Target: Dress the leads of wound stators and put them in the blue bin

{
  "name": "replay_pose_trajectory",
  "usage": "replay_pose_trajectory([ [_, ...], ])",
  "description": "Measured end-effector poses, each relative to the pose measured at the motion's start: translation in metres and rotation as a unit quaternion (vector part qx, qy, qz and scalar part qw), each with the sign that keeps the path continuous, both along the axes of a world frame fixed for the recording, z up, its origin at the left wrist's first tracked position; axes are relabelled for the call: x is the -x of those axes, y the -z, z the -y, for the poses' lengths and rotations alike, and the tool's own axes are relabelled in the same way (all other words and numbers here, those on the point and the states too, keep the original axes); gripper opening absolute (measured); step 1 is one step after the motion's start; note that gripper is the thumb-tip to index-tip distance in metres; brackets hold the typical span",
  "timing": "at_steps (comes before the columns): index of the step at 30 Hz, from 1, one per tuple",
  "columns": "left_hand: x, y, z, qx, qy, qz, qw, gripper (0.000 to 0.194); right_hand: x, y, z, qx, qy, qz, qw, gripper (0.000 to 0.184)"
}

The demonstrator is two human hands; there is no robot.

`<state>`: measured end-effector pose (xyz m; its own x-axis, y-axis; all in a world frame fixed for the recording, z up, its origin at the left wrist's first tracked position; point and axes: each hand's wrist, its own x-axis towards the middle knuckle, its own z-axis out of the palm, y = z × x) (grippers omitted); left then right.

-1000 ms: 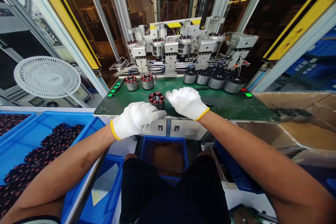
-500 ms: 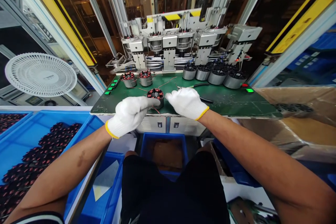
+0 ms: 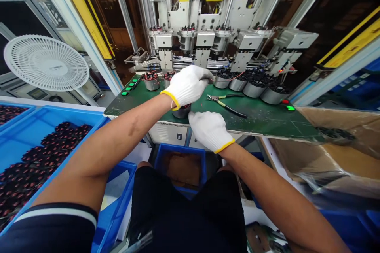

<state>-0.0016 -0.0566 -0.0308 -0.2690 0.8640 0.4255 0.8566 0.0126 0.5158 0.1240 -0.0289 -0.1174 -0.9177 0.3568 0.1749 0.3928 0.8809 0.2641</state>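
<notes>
A motor stator [image 3: 181, 112] with a dark rim stands near the front edge of the green bench, partly covered by my left wrist. My left hand [image 3: 190, 84], in a white glove, reaches above and past it, fingers pinched together. Thin copper wire [image 3: 234, 77] runs rightward from those fingertips. My right hand [image 3: 210, 129], also gloved, is curled at the stator's right side with its fingertips against it. Wire cutters [image 3: 227, 103] with black and yellow-green handles lie on the bench beyond my right hand.
Two wound stators [image 3: 151, 81] stand back left and several grey ones [image 3: 255, 86] back right. Behind them rises a fixture machine [image 3: 204, 39]. A fan [image 3: 47, 63] and a blue bin [image 3: 56, 110] of wound parts are left; a cardboard box [image 3: 341, 158] is right.
My left hand has moved from the stator's left side up and rightward over it. My right hand has come down off the cutters to the stator's right side. The view has shifted.
</notes>
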Motion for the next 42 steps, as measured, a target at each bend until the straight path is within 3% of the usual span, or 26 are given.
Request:
replay_pose_trajectory([
  [5, 0.011, 0.010, 0.036, -0.045, -0.023, -0.047, 0.998, 0.033, -0.005, 0.004, -0.003, -0.022, -0.018, -0.031, 0.999, 0.026],
  [9, 0.018, 0.032, 0.065, 0.016, 0.038, -0.226, 0.973, 0.026, -0.007, 0.001, -0.003, -0.008, -0.018, -0.051, 0.999, 0.026],
  [11, 0.017, 0.047, 0.067, 0.054, 0.046, -0.314, 0.947, 0.028, -0.009, 0.000, 0.000, 0.007, -0.005, -0.052, 0.999, 0.025],
  [13, 0.015, 0.060, 0.065, 0.060, 0.014, -0.361, 0.930, 0.030, -0.011, 0.000, 0.007, 0.030, 0.001, -0.051, 0.998, 0.022],
  [17, 0.011, 0.081, 0.061, 0.016, -0.016, -0.380, 0.925, 0.031, -0.017, -0.001, 0.028, 0.082, 0.017, -0.070, 0.994, 0.022],
  [20, 0.013, 0.090, 0.060, -0.040, -0.002, -0.365, 0.930, 0.031, -0.020, -0.016, 0.040, 0.092, 0.018, -0.061, 0.994, 0.022],
  [23, 0.013, 0.094, 0.059, -0.079, -0.006, -0.349, 0.934, 0.029, -0.023, -0.050, 0.035, 0.036, -0.013, -0.073, 0.997, 0.028],
  [26, 0.011, 0.094, 0.058, -0.079, -0.024, -0.350, 0.933, 0.026, -0.021, -0.085, 0.012, -0.047, -0.084, -0.086, 0.992, 0.039],
  [28, 0.010, 0.093, 0.058, -0.075, -0.022, -0.348, 0.934, 0.027, -0.017, -0.095, -0.012, -0.077, -0.113, -0.039, 0.990, 0.038],
  [30, 0.009, 0.093, 0.058, -0.078, -0.019, -0.333, 0.940, 0.028, -0.014, -0.091, -0.034, -0.074, -0.101, 0.032, 0.992, 0.031],
  [32, 0.008, 0.090, 0.058, -0.070, -0.035, -0.303, 0.950, 0.028, -0.014, -0.077, -0.047, -0.051, -0.084, 0.073, 0.992, 0.025],
  [35, 0.006, 0.075, 0.056, -0.032, -0.060, -0.242, 0.968, 0.027, -0.017, -0.050, -0.046, 0.030, -0.098, 0.063, 0.993, 0.024],
  [38, 0.005, 0.051, 0.052, 0.041, -0.050, -0.205, 0.977, 0.023, -0.015, -0.031, -0.030, 0.190, -0.134, 0.017, 0.972, 0.027],
  [42, 0.006, 0.025, 0.049, 0.113, -0.034, -0.213, 0.970, 0.022, -0.014, -0.031, -0.026, 0.349, -0.146, -0.014, 0.926, 0.030],
])
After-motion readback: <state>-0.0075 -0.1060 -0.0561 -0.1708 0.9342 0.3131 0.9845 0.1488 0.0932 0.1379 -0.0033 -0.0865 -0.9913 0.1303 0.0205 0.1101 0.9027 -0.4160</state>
